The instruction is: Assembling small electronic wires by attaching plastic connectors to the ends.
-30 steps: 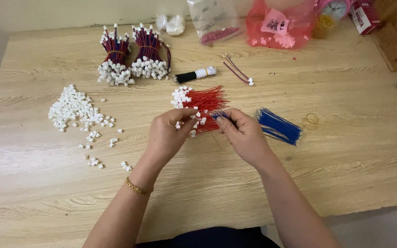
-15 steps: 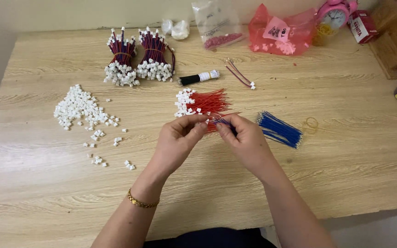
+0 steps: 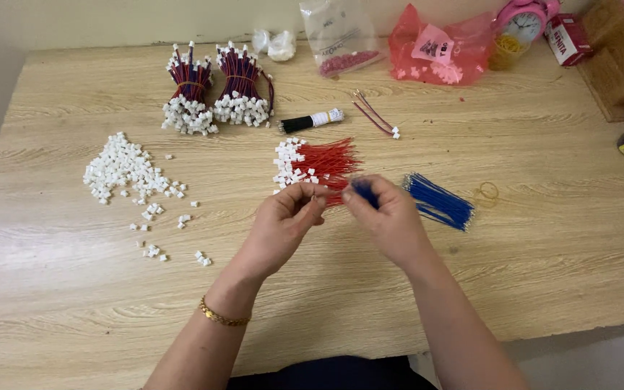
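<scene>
Left hand (image 3: 283, 220) raised over the wooden table (image 3: 529, 274), fingers curled in narrow, thumb and forefinger pinched near a small white connector (image 3: 317, 193); too small to tell whether actually gripped. Gold bracelet (image 3: 222, 315) on that wrist. Right hand (image 3: 388, 220) just beside it, fingertips nearly meeting the left's, closed in a pinch around a blue wire (image 3: 364, 192) poking out above the knuckles. Directly behind both hands, a fan of red wires (image 3: 330, 160) tipped with white connectors, lying flat. To the right of the right hand, close by, a loose bundle of blue wires (image 3: 438, 201). Well off to the left, a heap of white plastic housings (image 3: 126, 167). At the far edge, two tied bundles of finished leads (image 3: 214, 90).
</scene>
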